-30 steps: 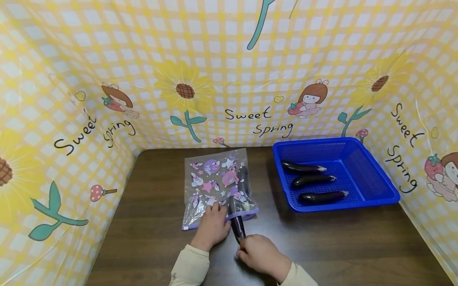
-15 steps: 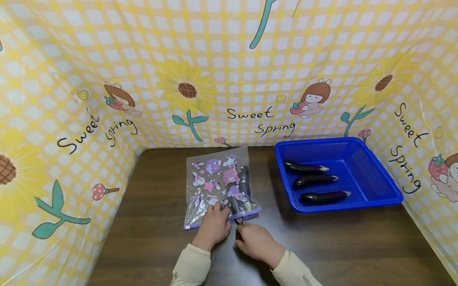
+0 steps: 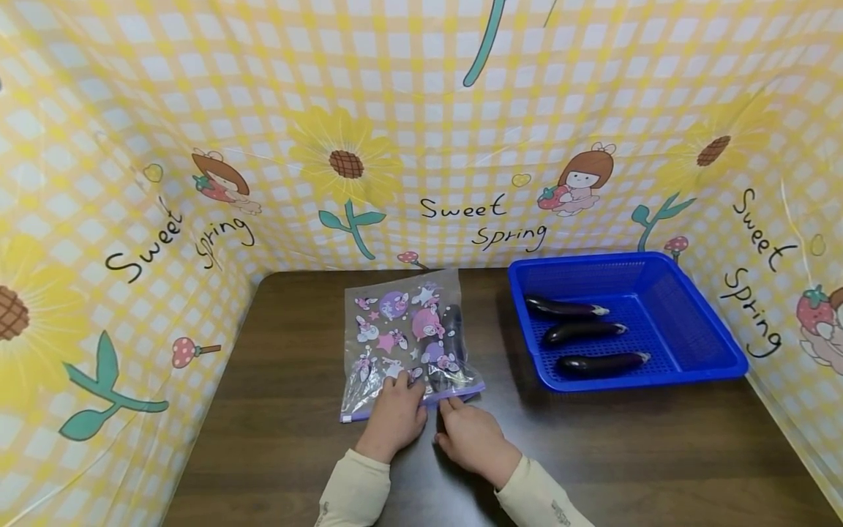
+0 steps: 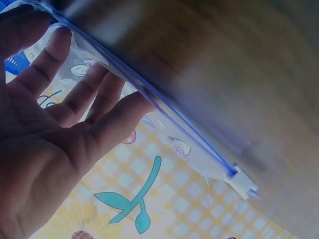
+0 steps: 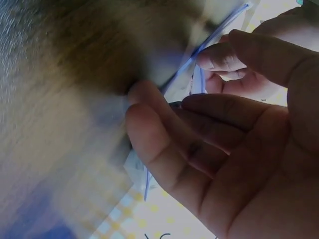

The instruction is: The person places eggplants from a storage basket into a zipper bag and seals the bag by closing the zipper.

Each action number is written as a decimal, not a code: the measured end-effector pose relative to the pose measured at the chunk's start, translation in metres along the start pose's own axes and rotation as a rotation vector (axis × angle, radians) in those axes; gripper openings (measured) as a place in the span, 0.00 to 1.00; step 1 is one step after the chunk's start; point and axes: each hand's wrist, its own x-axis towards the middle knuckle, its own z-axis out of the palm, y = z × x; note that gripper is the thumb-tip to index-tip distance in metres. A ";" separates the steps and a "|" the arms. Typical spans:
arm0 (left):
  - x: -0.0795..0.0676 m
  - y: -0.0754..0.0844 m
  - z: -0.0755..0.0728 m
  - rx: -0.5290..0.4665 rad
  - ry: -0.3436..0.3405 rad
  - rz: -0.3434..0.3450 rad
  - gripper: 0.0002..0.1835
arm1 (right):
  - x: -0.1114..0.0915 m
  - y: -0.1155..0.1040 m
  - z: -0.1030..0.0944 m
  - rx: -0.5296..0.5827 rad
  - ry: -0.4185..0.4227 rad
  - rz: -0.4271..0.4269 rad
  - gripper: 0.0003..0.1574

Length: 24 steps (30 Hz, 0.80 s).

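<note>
1. Right hand [image 3: 476, 442] — I read its fingers as outstretched, tips at the bag's mouth, clasping nothing that I can see.
2. Left hand [image 3: 394, 419] — fingers over the bag's near part, thumb by the zip; I cannot tell whether it pinches the plastic.
3. Zip bag [image 3: 378, 322], clear, one, flat on the wooden table [image 3: 283, 366]. Purple zip [image 3: 469, 391] along the near edge; white slider [image 4: 242, 182] at its left end. I see dark eggplant [image 3: 454, 326] through the right side; how many pieces, I cannot tell. Print: rabbit-like figures, stars; lettering in a purple circle too small for me to read.
4. Blue basket [image 3: 685, 322], perforated, right of the bag, holding three eggplants [image 3: 585, 334], stems rightward.
5. Checked cloth [image 3: 421, 132], behind and at both sides. I read "Sweet Spring" three times; sunflowers.
</note>
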 end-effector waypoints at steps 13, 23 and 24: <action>0.000 -0.005 -0.001 -0.062 -0.041 -0.087 0.11 | -0.003 0.036 -0.091 0.095 0.033 -0.148 0.21; -0.001 -0.010 -0.001 -0.071 -0.108 -0.109 0.15 | 0.028 0.130 -0.150 0.010 -0.168 0.004 0.24; -0.001 -0.011 -0.001 -0.068 -0.108 -0.109 0.15 | 0.033 0.142 -0.149 0.003 -0.210 0.017 0.23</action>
